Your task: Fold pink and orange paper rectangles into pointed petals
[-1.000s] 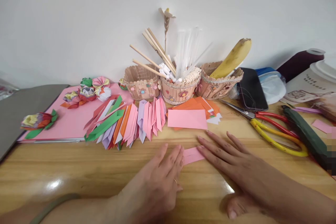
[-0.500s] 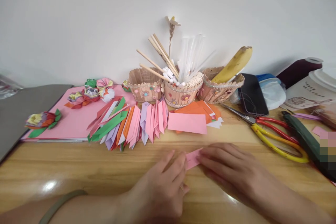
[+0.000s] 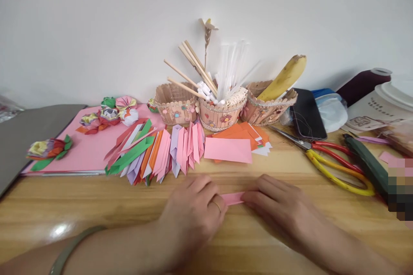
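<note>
Behind the wooden surface [image 3: 97, 197] stands a pale wall [image 3: 129, 30]. From the head view I see the left hand [image 3: 196, 210] and right hand [image 3: 280, 206], fingers bunched, each pinching one end of a narrow pink strip [image 3: 233, 199], nearer than a flat pink sheet [image 3: 227, 149].

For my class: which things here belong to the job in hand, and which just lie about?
Belongs, it seems: pink strip, held by left hand and right hand; flat pink rectangle; folded papers; perhaps the scissors.

Lying about, apparently: banana; black phone; white cup.
</note>
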`<state>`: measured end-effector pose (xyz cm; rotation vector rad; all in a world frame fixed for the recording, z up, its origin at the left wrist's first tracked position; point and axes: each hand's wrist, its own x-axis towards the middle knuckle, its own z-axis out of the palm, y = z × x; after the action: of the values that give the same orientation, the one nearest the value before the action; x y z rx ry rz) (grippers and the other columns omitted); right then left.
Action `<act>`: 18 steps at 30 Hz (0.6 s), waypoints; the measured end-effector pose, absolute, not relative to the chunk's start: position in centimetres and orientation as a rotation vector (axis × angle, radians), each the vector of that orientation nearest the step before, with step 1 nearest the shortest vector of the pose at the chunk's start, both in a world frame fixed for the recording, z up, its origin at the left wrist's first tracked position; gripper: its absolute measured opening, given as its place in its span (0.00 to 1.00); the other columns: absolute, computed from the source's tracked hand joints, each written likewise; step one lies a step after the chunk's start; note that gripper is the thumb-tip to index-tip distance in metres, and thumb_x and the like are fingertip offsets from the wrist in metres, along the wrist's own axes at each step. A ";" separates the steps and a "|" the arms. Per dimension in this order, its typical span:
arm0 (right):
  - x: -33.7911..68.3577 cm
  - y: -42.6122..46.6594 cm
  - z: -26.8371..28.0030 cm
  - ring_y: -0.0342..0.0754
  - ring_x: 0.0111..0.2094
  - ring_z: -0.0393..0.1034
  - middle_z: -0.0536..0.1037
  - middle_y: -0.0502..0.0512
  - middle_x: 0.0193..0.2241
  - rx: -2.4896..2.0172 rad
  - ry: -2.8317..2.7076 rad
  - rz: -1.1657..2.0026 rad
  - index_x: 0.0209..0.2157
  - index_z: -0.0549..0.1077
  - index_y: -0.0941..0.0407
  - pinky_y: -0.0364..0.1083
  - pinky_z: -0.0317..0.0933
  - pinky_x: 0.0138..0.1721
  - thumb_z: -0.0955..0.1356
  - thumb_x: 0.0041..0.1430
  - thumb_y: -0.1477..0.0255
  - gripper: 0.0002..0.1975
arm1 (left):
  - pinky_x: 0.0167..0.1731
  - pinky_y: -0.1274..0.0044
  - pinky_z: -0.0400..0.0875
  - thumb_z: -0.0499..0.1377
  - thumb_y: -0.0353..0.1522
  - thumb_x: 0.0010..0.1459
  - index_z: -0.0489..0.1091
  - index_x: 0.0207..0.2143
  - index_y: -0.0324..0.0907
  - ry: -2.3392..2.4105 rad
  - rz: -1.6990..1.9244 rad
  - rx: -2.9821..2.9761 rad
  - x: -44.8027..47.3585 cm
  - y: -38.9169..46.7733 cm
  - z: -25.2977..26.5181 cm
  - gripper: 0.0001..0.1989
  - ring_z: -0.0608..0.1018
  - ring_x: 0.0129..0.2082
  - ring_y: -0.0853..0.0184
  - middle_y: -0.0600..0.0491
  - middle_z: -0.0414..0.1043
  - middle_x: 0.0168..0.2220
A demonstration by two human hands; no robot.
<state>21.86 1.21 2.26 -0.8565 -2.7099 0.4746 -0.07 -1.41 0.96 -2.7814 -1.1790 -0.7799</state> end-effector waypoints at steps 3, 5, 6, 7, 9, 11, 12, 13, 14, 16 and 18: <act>21.6 1.3 1.5 0.48 0.31 0.65 0.70 0.54 0.30 -0.979 -2.613 0.602 0.33 0.68 0.56 0.46 0.61 0.31 0.56 0.67 0.73 0.12 | 0.28 0.73 0.65 0.53 0.28 0.61 0.70 0.25 0.38 -1.406 -0.748 -2.876 -0.3 -1.1 1.4 0.12 0.68 0.29 0.64 0.52 0.68 0.24; 21.5 1.4 1.1 0.47 0.31 0.65 0.70 0.54 0.29 -1.014 -2.559 0.614 0.33 0.67 0.56 0.46 0.61 0.32 0.56 0.67 0.73 0.12 | 0.28 0.73 0.65 0.54 0.28 0.60 0.70 0.26 0.38 -1.529 -0.673 -2.926 -0.4 -0.9 1.6 0.10 0.69 0.30 0.64 0.53 0.70 0.25; 21.4 1.4 0.9 0.47 0.31 0.65 0.70 0.54 0.29 -1.025 -2.545 0.609 0.33 0.67 0.56 0.46 0.61 0.32 0.57 0.67 0.72 0.11 | 0.29 0.74 0.65 0.55 0.28 0.60 0.70 0.26 0.38 -1.581 -0.629 -2.939 -0.4 -0.8 1.6 0.10 0.70 0.30 0.64 0.53 0.71 0.26; 21.3 1.4 0.9 0.48 0.31 0.65 0.70 0.54 0.29 -1.035 -2.538 0.598 0.33 0.66 0.56 0.46 0.61 0.31 0.57 0.67 0.72 0.11 | 0.30 0.74 0.65 0.56 0.28 0.60 0.70 0.26 0.39 -1.632 -0.596 -2.937 -0.4 -0.8 1.7 0.09 0.70 0.30 0.65 0.54 0.71 0.26; 21.2 1.4 0.9 0.48 0.30 0.65 0.70 0.54 0.29 -1.053 -2.537 0.567 0.32 0.66 0.56 0.46 0.62 0.31 0.57 0.66 0.73 0.11 | 0.30 0.74 0.65 0.57 0.28 0.58 0.69 0.28 0.40 -1.722 -0.558 -2.910 -0.4 -0.7 1.7 0.06 0.71 0.31 0.65 0.55 0.71 0.26; 21.0 1.3 1.0 0.48 0.30 0.65 0.70 0.54 0.29 -1.057 -2.548 0.534 0.31 0.66 0.56 0.46 0.62 0.31 0.57 0.66 0.74 0.11 | 0.29 0.75 0.65 0.58 0.26 0.56 0.68 0.29 0.40 -1.785 -0.533 -2.883 -0.4 -0.7 1.8 0.03 0.71 0.31 0.65 0.56 0.70 0.27; 21.0 1.3 1.0 0.48 0.30 0.65 0.70 0.55 0.29 -1.058 -2.552 0.520 0.31 0.66 0.56 0.46 0.62 0.31 0.57 0.66 0.74 0.12 | 0.29 0.75 0.65 0.58 0.26 0.56 0.68 0.29 0.40 -1.792 -0.512 -2.881 -0.4 -0.7 1.8 0.03 0.71 0.31 0.65 0.56 0.70 0.27; 20.9 1.3 1.0 0.47 0.30 0.65 0.69 0.55 0.29 -1.062 -2.552 0.511 0.31 0.66 0.56 0.46 0.62 0.30 0.57 0.66 0.74 0.12 | 0.29 0.75 0.65 0.58 0.25 0.56 0.68 0.29 0.40 -1.788 -0.488 -2.884 -0.3 -0.6 1.7 0.03 0.71 0.31 0.65 0.56 0.70 0.28; 20.9 1.3 1.0 0.47 0.30 0.65 0.69 0.55 0.29 -1.068 -2.548 0.504 0.31 0.66 0.56 0.46 0.62 0.30 0.57 0.66 0.74 0.12 | 0.29 0.75 0.65 0.58 0.25 0.56 0.67 0.29 0.40 -1.778 -0.463 -2.889 -0.3 -0.6 1.6 0.04 0.71 0.32 0.65 0.56 0.70 0.28; 20.8 1.3 1.0 0.47 0.30 0.65 0.69 0.55 0.29 -1.081 -2.534 0.492 0.30 0.66 0.56 0.45 0.62 0.30 0.57 0.66 0.74 0.11 | 0.30 0.75 0.65 0.57 0.25 0.57 0.67 0.29 0.40 -1.744 -0.432 -2.895 -0.3 -0.6 1.4 0.04 0.70 0.33 0.65 0.56 0.69 0.29; 20.8 1.4 1.0 0.47 0.30 0.65 0.69 0.55 0.30 -1.093 -2.532 0.482 0.30 0.66 0.55 0.45 0.62 0.30 0.58 0.65 0.75 0.11 | 0.31 0.74 0.65 0.57 0.26 0.59 0.68 0.32 0.40 -1.642 -0.436 -2.895 -0.2 -0.5 1.0 0.03 0.70 0.33 0.65 0.55 0.69 0.31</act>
<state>20.83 1.36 1.00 -1.0931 -2.5323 0.4817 -0.20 -0.51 1.01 -2.8951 -1.6417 -0.4356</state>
